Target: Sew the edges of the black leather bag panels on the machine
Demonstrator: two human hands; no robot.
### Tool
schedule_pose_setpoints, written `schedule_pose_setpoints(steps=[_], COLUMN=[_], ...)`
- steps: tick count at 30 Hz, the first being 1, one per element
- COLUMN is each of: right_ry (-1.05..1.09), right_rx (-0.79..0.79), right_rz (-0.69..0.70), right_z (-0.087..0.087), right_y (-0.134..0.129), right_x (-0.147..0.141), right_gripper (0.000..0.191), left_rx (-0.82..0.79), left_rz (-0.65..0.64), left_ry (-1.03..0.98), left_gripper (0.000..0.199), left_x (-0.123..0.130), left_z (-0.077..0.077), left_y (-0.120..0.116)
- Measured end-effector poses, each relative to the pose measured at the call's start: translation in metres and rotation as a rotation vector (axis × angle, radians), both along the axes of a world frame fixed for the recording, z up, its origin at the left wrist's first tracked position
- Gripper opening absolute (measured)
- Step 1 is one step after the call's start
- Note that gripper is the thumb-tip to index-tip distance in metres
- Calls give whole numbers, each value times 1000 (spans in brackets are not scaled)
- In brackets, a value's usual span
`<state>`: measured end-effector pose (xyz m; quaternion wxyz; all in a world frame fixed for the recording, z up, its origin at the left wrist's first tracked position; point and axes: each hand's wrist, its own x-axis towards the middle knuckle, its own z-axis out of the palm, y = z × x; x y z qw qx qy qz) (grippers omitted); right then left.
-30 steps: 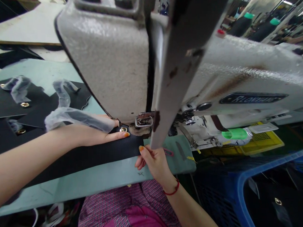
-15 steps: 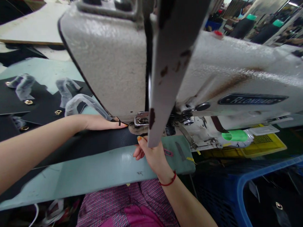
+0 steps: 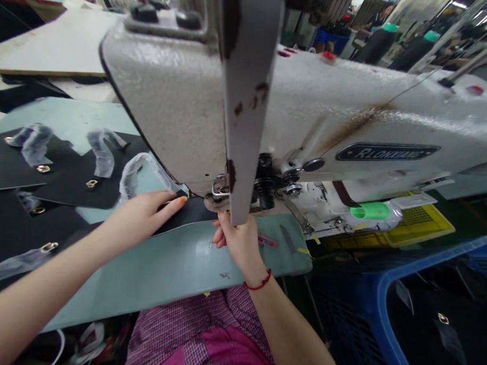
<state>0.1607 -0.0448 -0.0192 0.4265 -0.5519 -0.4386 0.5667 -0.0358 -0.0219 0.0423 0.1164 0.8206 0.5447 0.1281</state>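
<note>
A black leather piece (image 3: 189, 215) lies on the pale green work surface (image 3: 170, 265), its right end under the head of a grey sewing machine (image 3: 169, 110). My left hand (image 3: 151, 213) pinches the piece near its back edge, thumb and fingers closed, beside a plastic-wrapped strap (image 3: 137, 173). Close to the machine's needle area is my right hand (image 3: 239, 238), its thumb raised toward the leather and its other fingers curled. The grey upright bar (image 3: 246, 97) partly covers that hand, and whether it grips anything is hidden.
Black pieces (image 3: 76, 183) with gold clasps and wrapped straps lie at the left. A blue basket (image 3: 385, 305) with black pieces stands at the lower right, a yellow crate (image 3: 424, 227) behind it. A pink clip (image 3: 267, 241) lies near my right hand.
My left hand has drawn back leftward from the machine head and its thumb now closes on the leather. The leather shows less along the front left. My right hand stays by the needle area.
</note>
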Motion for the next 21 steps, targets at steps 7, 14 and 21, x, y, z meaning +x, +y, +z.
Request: schedule_pose_setpoints(steps=[7,14,21], right_ry=[-7,-40,106], right_rx=[54,76,41], right_rz=[-6,-4,18], right_z=[-5,1,-20], right_y=[-2,0,-30], right_x=[0,2,7], right_gripper=[47,44,42], left_rx=[-500,-823,-789], left_rz=[209,651,639], left_ry=[-811,-1384,-1230], left_gripper=[32,52,44], left_x=[33,71,65], left_z=[-53,-75,-82], left_y=[-68,-15,-11])
